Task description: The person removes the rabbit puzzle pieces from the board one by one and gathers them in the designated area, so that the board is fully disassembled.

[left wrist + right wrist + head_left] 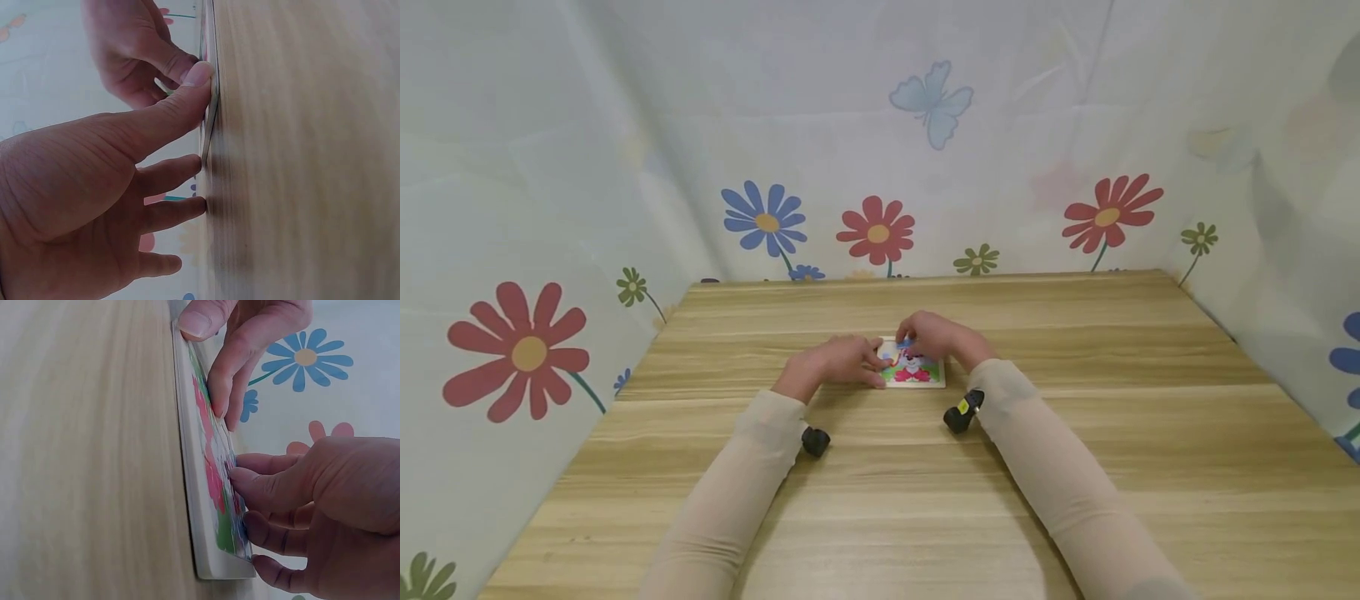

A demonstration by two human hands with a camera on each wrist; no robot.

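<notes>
A small picture puzzle board [912,377] with a pale wooden border lies flat on the table; a cartoon animal in pink, over green, shows on it. At its left side my left hand [847,361] presses the border with the thumb, its fingers fairly straight and fingertips on the picture. My right hand [934,335] reaches over the far edge, thumb and fingers pinching a blue puzzle piece [905,342] at the upper part of the picture. In the right wrist view, the right hand [325,500] mostly hides the piece at the board's surface.
The wood-grain table [880,492] spreads around the board on all sides. Behind it hangs a white curtain [842,125] printed with flowers and a butterfly. A small black camera [962,412] sits at the right wrist, another black camera [816,442] at the left.
</notes>
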